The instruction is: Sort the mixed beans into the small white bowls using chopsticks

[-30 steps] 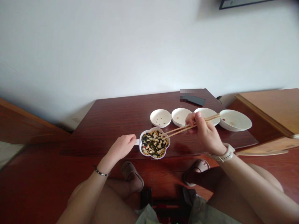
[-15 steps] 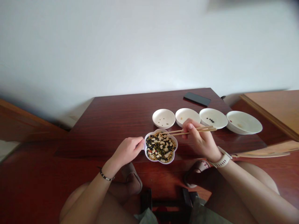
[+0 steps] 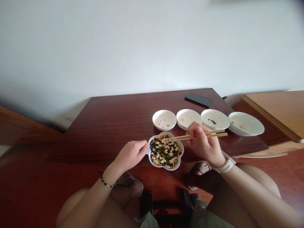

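Note:
A flower-shaped white dish (image 3: 180,160) full of mixed beans stands near the front edge of a dark wooden table (image 3: 118,123). My left hand (image 3: 130,154) pinches the dish's left rim. My right hand (image 3: 204,142) holds a pair of wooden chopsticks (image 3: 215,134), whose tips reach over the far side of the dish. Behind the dish, a row of white bowls runs left to right: one (image 3: 164,120) with a few green beans, one (image 3: 188,118) with a pale bean, one (image 3: 215,119) with black beans, and a larger one (image 3: 246,123).
A black phone (image 3: 198,99) lies at the table's back right. A lighter wooden surface (image 3: 280,110) stands to the right. A white wall rises behind the table. My knees and sandalled feet show below the table's front edge.
The view shifted, so the dish and bowls sit a little further right. My right hand dropped closer to the dish and the chopsticks now lie flatter, tips over the dish's far side.

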Action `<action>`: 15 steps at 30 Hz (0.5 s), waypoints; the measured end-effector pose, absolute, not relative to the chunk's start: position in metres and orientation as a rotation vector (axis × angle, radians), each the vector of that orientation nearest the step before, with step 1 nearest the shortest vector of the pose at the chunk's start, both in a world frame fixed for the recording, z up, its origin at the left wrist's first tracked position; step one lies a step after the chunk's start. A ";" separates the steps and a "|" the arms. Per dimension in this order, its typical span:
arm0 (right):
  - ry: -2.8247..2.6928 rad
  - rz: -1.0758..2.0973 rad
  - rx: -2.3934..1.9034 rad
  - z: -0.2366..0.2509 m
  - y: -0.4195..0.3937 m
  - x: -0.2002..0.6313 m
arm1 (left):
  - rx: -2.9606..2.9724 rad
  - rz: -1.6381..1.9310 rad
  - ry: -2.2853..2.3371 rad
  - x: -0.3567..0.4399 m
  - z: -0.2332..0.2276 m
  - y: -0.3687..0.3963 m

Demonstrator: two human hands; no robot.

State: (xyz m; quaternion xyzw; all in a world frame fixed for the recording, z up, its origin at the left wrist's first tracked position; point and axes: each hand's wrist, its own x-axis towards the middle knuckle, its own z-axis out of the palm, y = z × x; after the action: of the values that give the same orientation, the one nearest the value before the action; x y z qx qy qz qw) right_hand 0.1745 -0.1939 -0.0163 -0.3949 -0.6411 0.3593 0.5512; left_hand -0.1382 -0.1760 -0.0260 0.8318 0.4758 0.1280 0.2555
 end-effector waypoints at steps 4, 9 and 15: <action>-1.381 0.878 -0.896 -0.015 -0.197 0.183 | 2.263 0.329 1.296 -0.133 -0.025 -0.176; -1.284 0.868 -0.861 -0.014 -0.205 0.196 | 2.258 0.296 1.284 -0.125 -0.024 -0.173; -1.099 0.577 -0.791 0.009 -0.206 0.248 | 2.244 0.295 1.278 -0.118 -0.023 -0.171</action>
State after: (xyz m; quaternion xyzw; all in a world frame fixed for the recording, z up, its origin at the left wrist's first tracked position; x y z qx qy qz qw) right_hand 0.2479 -0.2056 0.0087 -0.3607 -0.5011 0.2634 0.7413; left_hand -0.1177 -0.1711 -0.0228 0.8319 0.4736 0.1094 0.2679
